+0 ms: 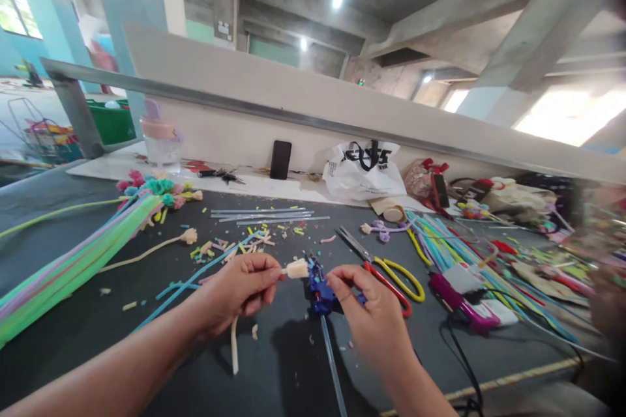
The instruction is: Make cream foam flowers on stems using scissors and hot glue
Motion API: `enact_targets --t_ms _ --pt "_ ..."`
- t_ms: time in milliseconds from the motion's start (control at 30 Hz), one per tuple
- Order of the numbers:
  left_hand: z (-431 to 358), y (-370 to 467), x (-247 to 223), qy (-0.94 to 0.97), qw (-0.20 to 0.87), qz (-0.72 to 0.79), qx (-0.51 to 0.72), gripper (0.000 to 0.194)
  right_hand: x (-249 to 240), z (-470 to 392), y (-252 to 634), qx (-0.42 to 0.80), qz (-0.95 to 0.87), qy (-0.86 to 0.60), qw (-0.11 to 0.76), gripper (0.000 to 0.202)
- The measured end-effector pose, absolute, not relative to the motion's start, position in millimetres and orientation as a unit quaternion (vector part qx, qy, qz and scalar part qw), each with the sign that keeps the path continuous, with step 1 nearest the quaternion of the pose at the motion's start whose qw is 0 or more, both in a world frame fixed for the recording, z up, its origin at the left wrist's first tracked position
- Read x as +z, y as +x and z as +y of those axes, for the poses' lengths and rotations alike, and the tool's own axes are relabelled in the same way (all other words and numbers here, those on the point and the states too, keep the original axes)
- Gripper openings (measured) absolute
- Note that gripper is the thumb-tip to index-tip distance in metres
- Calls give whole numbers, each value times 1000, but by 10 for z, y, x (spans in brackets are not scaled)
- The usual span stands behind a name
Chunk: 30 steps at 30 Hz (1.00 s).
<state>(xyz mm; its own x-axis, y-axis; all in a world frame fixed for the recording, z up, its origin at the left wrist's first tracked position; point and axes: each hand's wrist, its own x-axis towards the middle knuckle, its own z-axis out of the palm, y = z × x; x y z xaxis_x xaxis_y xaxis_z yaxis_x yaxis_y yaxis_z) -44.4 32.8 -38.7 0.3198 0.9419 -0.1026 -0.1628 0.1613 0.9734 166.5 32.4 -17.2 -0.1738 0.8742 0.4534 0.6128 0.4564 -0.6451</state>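
Observation:
My left hand (252, 283) pinches a cream fuzzy stem with a pale tufted flower head (296, 268) at its tip; the stem's tail (235, 346) hangs below the palm. Just right of the flower head is a blue glue gun (321, 294), its nozzle end speckled with bits, and a clear glue stick (332, 361) runs out of it toward me. My right hand (369, 303) is beside the glue gun, thumb and forefinger closed together near its body. Whatever those fingertips hold is too small or hidden to tell.
Scissors (386, 270) with red and yellow handles lie right of the glue gun. Glue sticks (264, 214) and stem scraps (254, 242) lie beyond. Bundled fuzzy stems (92, 251) are at left, loose ones (452, 244) at right, near a magenta device (462, 303) with a cable.

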Motion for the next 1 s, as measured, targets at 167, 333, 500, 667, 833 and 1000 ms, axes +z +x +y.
enact_targets --t_ms 167,333,500,667,833,1000 --pt "361 -506 -353 395 733 326 448 22 -266 337 1602 362 -672 -468 446 28" --pt "414 -462 -309 378 738 322 456 23 -307 314 1567 451 -629 -431 463 31" --pt "352 -281 -102 400 678 388 479 26 -386 363 1541 556 -540 -404 486 27" --pt "163 -58 -77 411 613 460 494 28 -336 321 1433 683 -374 -343 526 38" --pt "-17 88 -355 428 585 471 503 30 -284 190 1336 740 -352 -270 506 34" --pt "-65 110 -482 438 587 466 496 29 -289 142 1298 765 -327 -277 480 34"
